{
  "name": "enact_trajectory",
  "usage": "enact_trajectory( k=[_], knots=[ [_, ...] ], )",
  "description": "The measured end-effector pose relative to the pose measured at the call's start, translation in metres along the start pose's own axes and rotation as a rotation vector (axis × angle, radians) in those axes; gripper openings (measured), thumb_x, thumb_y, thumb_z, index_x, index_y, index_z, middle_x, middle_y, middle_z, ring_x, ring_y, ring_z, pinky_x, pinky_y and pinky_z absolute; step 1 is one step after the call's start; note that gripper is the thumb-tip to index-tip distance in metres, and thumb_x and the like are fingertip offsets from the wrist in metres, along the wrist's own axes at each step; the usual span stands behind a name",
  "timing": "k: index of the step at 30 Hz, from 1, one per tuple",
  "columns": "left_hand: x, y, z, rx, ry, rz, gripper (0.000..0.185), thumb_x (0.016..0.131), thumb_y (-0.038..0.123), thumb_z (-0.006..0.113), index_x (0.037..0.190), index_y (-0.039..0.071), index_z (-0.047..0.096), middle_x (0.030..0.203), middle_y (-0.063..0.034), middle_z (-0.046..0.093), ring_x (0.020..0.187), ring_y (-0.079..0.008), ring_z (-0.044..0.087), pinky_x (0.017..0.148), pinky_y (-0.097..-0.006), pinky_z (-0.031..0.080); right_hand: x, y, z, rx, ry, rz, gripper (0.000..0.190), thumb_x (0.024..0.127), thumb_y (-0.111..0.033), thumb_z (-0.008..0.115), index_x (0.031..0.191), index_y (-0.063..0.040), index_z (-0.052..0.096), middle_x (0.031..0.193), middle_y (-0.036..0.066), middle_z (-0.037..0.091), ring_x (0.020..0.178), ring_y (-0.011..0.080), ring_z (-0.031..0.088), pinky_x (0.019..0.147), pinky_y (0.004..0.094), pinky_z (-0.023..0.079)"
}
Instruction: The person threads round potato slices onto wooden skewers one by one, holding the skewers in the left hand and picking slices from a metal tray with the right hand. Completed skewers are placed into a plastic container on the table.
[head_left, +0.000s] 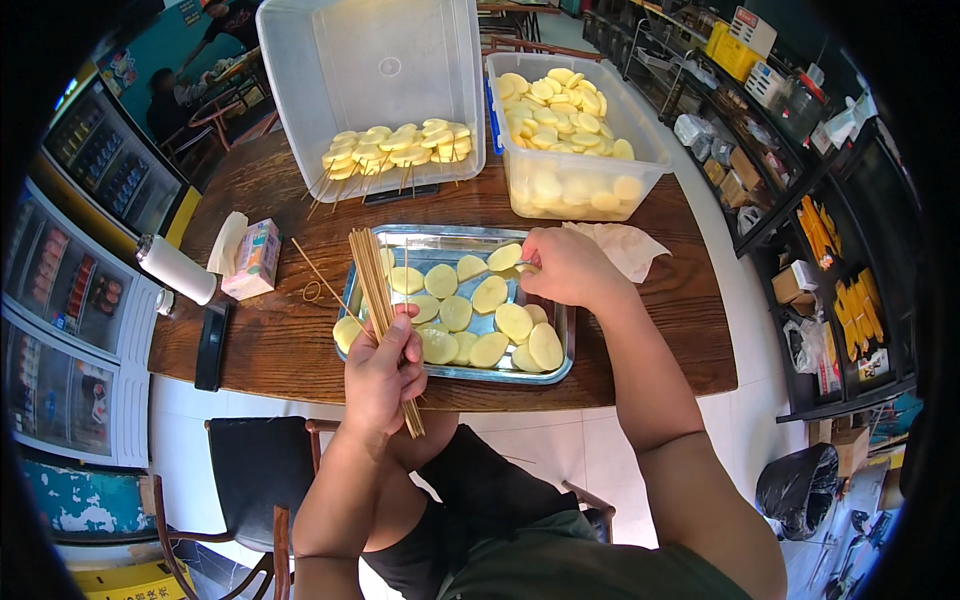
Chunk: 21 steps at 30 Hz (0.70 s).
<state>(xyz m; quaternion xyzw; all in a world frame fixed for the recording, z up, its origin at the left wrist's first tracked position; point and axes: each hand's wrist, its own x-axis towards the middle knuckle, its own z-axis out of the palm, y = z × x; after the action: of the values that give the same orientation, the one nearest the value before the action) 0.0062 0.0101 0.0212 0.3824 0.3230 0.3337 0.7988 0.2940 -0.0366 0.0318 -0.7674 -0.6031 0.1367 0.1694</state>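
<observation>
My left hand (386, 371) grips a bundle of thin wooden skewers (370, 274), held upright over the near left part of a metal tray (556, 341). Two skewers stick out apart from the bundle, one leaning left and one nearly vertical. Spread across the tray are many pale potato slices (490, 295), some overlapping at the near right. At the tray's far right corner, my right hand (566, 268) pinches the edge of a potato slice (505, 256) between thumb and fingers. One slice (346, 334) lies over the tray's left rim.
Skewered slices (405, 147) lie in a tipped plastic bin (375, 52). Beside it stands a tub (585, 184) heaped with loose slices. Crumpled paper (622, 247), a tissue box (255, 259), a white bottle (176, 268) and a phone (213, 346) are on the wooden table (660, 330).
</observation>
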Motion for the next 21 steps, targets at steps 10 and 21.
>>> enact_trajectory(
  k=[10, 21],
  knots=[
    [0.004, 0.014, -0.024, -0.154, 0.093, 0.094, 0.015, 0.108, 0.021, 0.054, 0.118, 0.010, 0.058, 0.075, 0.0036, 0.048, 0.051, -0.0041, 0.034, 0.041, -0.0199, 0.026, 0.001, 0.014, 0.008, -0.031, 0.024, -0.114, 0.025, 0.076, -0.015, 0.077, 0.096, -0.003, 0.069, 0.097, 0.013, 0.073, 0.092, 0.0311, 0.070, 0.082, 0.0410, 0.055],
    [0.013, 0.050, -0.098, -0.354, 0.304, 0.428, 0.015, 0.110, 0.023, 0.050, 0.114, 0.012, 0.059, 0.076, 0.0056, 0.042, 0.054, -0.0043, 0.030, 0.042, -0.0218, 0.024, -0.005, -0.033, 0.013, 0.278, 0.197, -0.504, 0.032, 0.084, -0.015, 0.079, 0.114, -0.008, 0.069, 0.111, 0.010, 0.069, 0.102, 0.0284, 0.067, 0.082, 0.0410, 0.056]
  ],
)
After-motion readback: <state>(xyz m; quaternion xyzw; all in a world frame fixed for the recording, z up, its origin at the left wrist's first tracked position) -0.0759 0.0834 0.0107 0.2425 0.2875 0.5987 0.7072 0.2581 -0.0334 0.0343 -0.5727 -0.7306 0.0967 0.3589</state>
